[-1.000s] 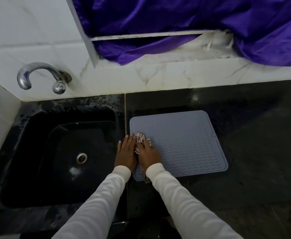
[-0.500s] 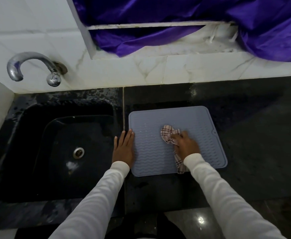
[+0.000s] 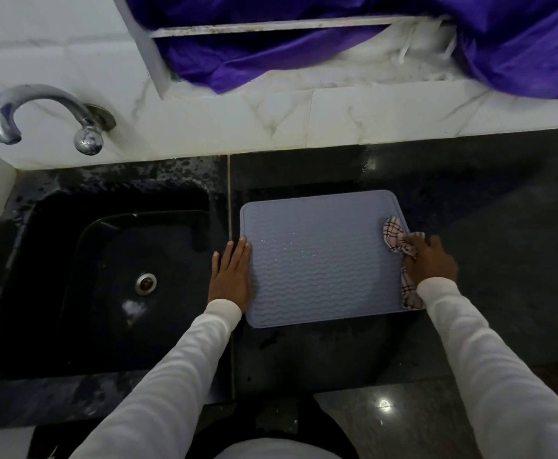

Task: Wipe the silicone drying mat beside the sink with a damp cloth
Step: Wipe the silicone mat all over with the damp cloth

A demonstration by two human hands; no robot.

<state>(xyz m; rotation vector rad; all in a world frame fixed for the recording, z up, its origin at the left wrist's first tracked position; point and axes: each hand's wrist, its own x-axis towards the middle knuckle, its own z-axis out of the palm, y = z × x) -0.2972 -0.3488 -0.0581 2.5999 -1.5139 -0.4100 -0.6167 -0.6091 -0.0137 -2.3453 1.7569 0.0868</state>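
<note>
Right hand (image 3: 431,260) gripping cloth (image 3: 395,238) at mat (image 3: 317,256) edge

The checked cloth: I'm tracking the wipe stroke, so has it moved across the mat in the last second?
Yes. The cloth, gripped by the right hand, went from the mat's sink-side edge to its far right edge.

Place: a home kitchen, at the sink counter.
Sink: a black basin (image 3: 105,276) sunk into a dark polished stone counter (image 3: 486,260), with a steel drain (image 3: 145,283).
Tap: a curved chrome tap (image 3: 39,104) mounted on the wall.
Wall: white marble-look tiles (image 3: 304,117).
Window: a ledge (image 3: 353,74) draped with a purple curtain (image 3: 519,44).
Counter item: a grey silicone drying mat (image 3: 317,260) just beside the basin.
</note>
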